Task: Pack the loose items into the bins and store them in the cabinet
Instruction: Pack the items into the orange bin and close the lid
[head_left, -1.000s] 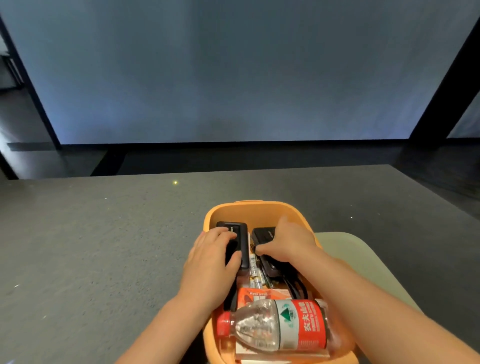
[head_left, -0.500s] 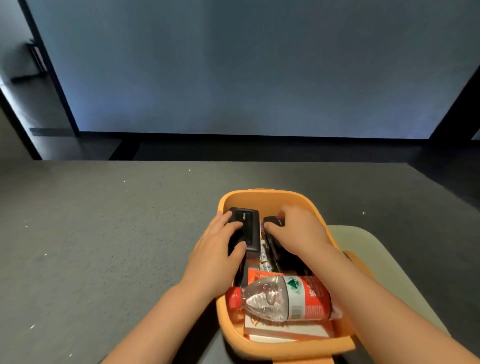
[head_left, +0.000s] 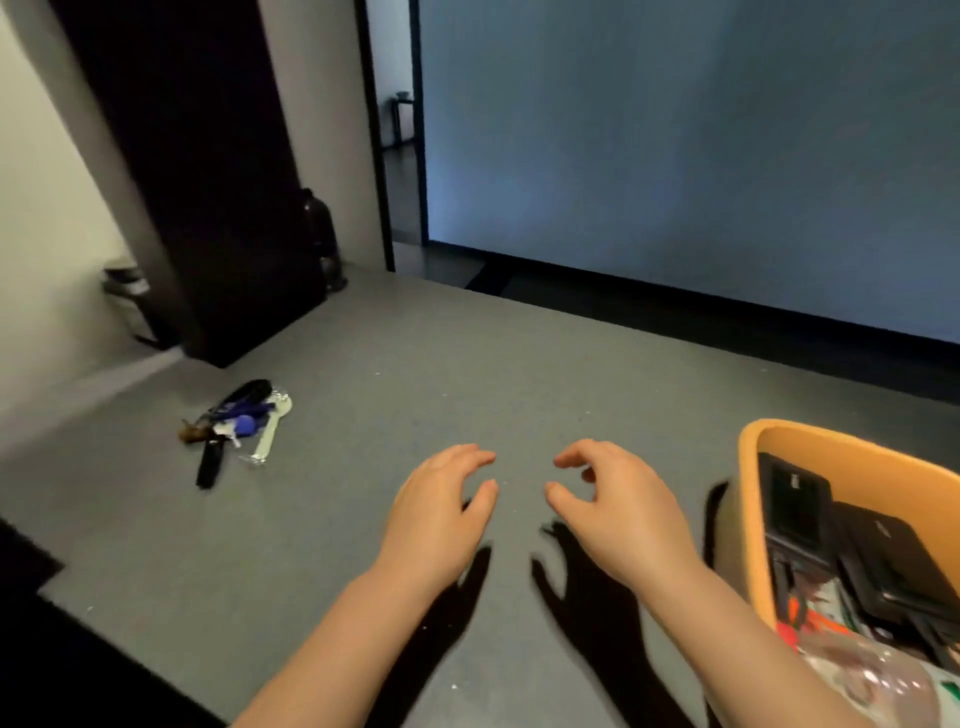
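Orange bin (head_left: 748, 525) sits just right of your right hand (head_left: 618, 514), keys (head_left: 236, 428) well left of your left hand (head_left: 441, 506), both hands loosely curled, holding nothing.

Matt grey speckled table (head_left: 363, 519), smooth orange plastic bin (head_left: 748, 519) (slightly glossy)

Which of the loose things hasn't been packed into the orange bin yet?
The bunch of keys with its dark strap. It lies alone on the grey table, far left of both hands, while the black boxes and the plastic bottle sit inside the orange bin.
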